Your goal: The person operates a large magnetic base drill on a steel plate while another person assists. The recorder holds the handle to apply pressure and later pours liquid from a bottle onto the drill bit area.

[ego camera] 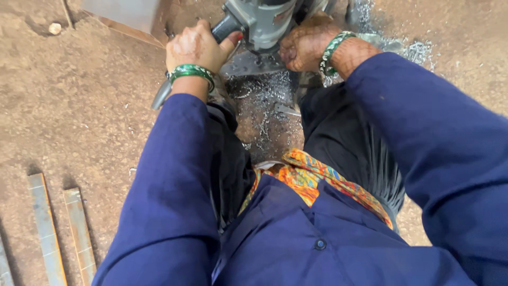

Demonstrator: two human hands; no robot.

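While seen from the head view, left hand (197,46) clamped around dark side handle (225,27) of grey drilling machine (263,20), steadying it; right hand (304,46) closed, pressed on steel plate (248,64) just below the machine, pinning it; metal swarf (262,114) strewn beneath both hands

no packages, labels, signs or screens are visible anywhere in this view.

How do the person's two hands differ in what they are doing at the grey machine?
The left hand is wrapped around a dark handle; the right hand rests curled by the grey machine, over the metal plate. Both wear green bangles and blue sleeves.
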